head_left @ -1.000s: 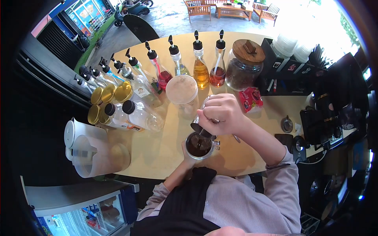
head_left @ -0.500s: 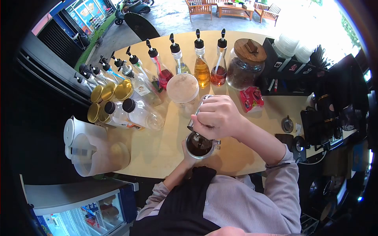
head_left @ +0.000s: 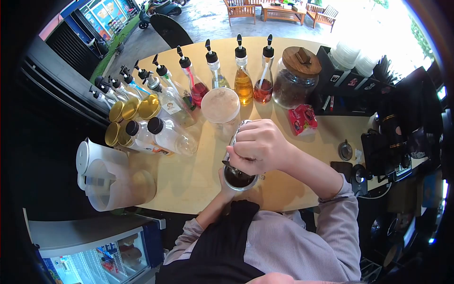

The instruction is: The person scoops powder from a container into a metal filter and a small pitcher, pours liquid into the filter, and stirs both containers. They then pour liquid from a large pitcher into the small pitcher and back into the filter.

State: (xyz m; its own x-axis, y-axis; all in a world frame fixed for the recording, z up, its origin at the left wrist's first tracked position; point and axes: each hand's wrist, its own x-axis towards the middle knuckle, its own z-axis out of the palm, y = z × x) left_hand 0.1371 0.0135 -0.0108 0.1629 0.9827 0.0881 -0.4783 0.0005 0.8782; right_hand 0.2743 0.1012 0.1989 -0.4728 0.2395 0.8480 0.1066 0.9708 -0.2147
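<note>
Head view: The landmark is the cup (head_left: 240, 190), upright on the table (head_left: 189, 189) at the near side, with dark liquid (head_left: 238, 178) inside. The left hand (head_left: 226, 184) is wrapped around the cup's left side; its far fingers are hidden. The right hand (head_left: 257, 146) is clenched around a metal vessel (head_left: 233, 138), just above and beyond the cup. From this grip, the cup lies below and toward the body. The vessel's visible edge slants down toward the cup's mouth; the fist hides its full long axis. The left hand is nearer to the cup. A pale-lidded jar (head_left: 220, 106) stands beyond the cup; a red packet (head_left: 302, 119) lies beyond and to its right.
</note>
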